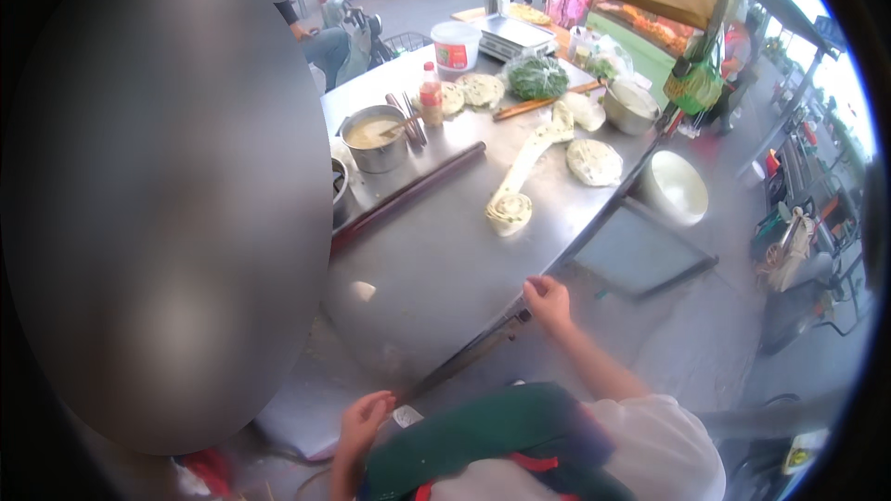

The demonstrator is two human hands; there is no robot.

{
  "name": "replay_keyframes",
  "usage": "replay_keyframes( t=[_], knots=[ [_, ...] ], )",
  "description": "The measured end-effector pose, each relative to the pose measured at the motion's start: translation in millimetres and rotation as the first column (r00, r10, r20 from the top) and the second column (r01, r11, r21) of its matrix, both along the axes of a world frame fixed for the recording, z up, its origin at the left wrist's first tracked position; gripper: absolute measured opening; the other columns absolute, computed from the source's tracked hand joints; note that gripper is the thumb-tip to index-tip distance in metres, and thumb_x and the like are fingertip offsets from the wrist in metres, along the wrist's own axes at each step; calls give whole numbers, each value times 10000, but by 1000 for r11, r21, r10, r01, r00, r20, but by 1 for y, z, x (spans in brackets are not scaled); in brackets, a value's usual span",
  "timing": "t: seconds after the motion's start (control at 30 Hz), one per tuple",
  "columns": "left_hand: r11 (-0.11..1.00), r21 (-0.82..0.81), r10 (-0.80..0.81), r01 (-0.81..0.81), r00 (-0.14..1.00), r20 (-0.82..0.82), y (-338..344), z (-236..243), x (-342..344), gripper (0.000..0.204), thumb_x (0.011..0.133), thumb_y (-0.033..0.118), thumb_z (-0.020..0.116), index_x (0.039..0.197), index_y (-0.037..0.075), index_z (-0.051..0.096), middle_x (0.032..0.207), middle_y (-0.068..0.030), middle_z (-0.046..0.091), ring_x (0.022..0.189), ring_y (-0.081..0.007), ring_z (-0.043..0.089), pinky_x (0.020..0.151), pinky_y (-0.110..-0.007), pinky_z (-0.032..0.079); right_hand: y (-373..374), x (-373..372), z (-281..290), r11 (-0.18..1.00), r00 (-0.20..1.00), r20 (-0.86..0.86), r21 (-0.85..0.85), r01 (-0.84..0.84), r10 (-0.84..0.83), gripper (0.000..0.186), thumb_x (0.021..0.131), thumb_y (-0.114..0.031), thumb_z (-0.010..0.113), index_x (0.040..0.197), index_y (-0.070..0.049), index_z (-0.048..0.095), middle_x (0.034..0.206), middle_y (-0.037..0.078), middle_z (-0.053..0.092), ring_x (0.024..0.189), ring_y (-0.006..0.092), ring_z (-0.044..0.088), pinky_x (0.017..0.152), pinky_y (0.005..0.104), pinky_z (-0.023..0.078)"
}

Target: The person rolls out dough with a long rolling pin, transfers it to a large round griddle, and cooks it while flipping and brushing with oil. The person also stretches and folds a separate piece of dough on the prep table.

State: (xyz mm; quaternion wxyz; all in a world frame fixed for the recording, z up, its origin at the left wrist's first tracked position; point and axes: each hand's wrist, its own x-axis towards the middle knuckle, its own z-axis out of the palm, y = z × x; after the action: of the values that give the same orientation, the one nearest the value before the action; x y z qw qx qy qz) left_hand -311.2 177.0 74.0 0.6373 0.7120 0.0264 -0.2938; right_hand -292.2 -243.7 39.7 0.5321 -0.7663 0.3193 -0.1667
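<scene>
Nearest, note the dark green cloth apron [464, 431] over a whitish garment [668, 436]. Just ahead, beside the near end of the broad, smooth stainless-steel table [427, 269], locate the left bare hand [367, 419], with fingers loosely bent and thumb close to them. See nothing in its grip, but cannot tell for certain. Farther along the right edge, locate the right bare hand [548, 301], with fingers curled in toward the thumb. Cannot tell an empty pinch from a hold on something small, nor contact with the edge from hovering.

On the metal surface, left of the right hand and apart from both hands, find the small off-white dough scrap [363, 290]. Next, find the long dark reddish-brown wooden rod [408, 194], lying diagonally at left, and, to its right, the cream-coloured dough strip [510, 211], coiled into a spiral at its near end. Beyond these, find the flat, round, pale dough piece [594, 163], the round steel pot [379, 161] with tan contents, and the red-capped bottle [431, 97]. Farthest, find the white plastic bucket [456, 48].
</scene>
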Motion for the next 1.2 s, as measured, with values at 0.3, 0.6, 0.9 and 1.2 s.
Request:
replay_keyframes(
  t=[0.3,0.6,0.9,1.2],
  knots=[
    [997,63,-39,38,999,25,-165,28,20,309,1007,195,592,1231,-14,635,1129,-111,690,1010,-163,658,869,-312,537,-149,130,-54,926,975,-200,378,-10,92,599,813,-499,749,1021,61,723,920,134,723,842,192,678,753,328,526],
    [999,-51,-9,12,998,63,-268,-60,133,266,1003,178,593,1177,-12,658,1027,-71,706,897,-147,661,774,-280,553,-103,166,-22,967,983,-160,252,-43,86,539,680,-270,832,1096,4,625,988,153,710,905,247,694,812,363,541],
    [955,-125,242,-270,949,-200,-368,-74,242,322,1021,196,544,1269,-6,576,1091,-128,665,910,-203,664,764,-315,571,-124,195,-54,979,978,-125,142,-149,166,697,749,-416,801,1148,85,525,1014,220,675,958,261,676,834,366,534],
    [869,-392,82,-302,868,-489,-433,-56,289,270,1003,251,590,1100,2,618,973,-97,657,818,-197,646,751,-375,588,-194,241,-27,685,967,-42,714,-146,251,771,758,-489,832,1206,55,518,1093,149,627,967,229,628,814,343,526]
  ],
)
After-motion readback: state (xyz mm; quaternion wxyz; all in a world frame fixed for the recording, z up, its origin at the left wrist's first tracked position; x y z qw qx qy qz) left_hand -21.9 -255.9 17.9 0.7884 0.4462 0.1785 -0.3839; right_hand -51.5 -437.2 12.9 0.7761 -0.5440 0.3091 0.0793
